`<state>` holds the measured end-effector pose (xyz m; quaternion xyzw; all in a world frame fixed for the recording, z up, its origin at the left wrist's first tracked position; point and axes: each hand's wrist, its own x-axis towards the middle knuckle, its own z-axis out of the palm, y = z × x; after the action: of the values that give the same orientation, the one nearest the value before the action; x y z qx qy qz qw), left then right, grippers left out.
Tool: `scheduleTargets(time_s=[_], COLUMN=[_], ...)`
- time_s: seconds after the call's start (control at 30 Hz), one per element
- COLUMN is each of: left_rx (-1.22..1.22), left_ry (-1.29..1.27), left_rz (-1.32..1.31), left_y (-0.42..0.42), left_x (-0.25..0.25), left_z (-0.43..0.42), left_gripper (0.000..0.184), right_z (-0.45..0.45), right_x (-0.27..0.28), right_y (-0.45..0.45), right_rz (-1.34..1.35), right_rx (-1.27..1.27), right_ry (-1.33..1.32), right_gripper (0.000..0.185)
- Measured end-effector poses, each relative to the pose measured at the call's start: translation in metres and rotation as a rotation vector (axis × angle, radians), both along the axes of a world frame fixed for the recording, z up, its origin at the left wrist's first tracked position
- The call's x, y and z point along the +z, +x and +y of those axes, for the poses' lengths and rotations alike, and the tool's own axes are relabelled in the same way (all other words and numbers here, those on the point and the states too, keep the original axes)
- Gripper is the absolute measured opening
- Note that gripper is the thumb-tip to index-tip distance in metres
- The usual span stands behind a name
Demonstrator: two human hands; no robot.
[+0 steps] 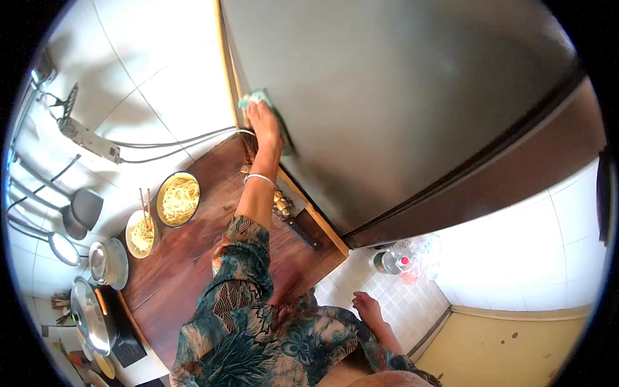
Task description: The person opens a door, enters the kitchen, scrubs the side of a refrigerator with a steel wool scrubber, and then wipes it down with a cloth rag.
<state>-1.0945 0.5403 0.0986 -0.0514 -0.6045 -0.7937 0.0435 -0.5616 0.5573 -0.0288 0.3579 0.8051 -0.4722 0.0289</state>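
My left hand (263, 126), with a bracelet at its wrist, is closed on a green and white cloth (256, 99). It presses the cloth at the edge of a large grey panel (400, 103), which looks like a refrigerator's side. Below that forearm, on the wooden tabletop (193, 277), lie knobbly pieces like ginger (282, 202) and a knife with a black handle (300, 232). Low beside my body hangs my right hand (369, 308), fingers loosely bent and nothing visible in them.
Two bowls of noodles, a dark-rimmed one (179, 200) and a white one with chopsticks (141, 233), stand near the tiled wall. A power strip (87, 140) trails cables towards the panel. Stacked bowls (108, 263) and a lidded pan (92, 316) sit left. Plastic bottles (390, 261) stand on the floor.
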Motion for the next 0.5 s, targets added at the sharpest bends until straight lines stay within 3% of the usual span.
scheduleTargets(time_s=[0.13,0.27,0.4,0.5], left_rx=[0.04,0.096,0.334,0.267], left_ry=[-0.059,-0.125,-0.174,-0.173], left_rz=[0.377,1.037,1.331,1.35], left_y=[0.061,0.114,0.138,0.142], left_x=[0.147,0.263,0.291,0.263], left_z=[-0.006,-0.011,0.013,0.009], left_gripper=[0.054,0.051,0.051,0.053], right_z=[0.009,0.015,0.019,0.021], right_x=[-0.004,0.005,0.007,0.006], right_y=[-0.005,-0.015,-0.024,-0.031], right_rz=[0.036,0.081,0.2,0.101], right_rx=[0.086,0.147,0.165,0.196], right_ry=[0.035,0.091,0.05,0.063], right_gripper=[0.028,0.028,0.025,0.025])
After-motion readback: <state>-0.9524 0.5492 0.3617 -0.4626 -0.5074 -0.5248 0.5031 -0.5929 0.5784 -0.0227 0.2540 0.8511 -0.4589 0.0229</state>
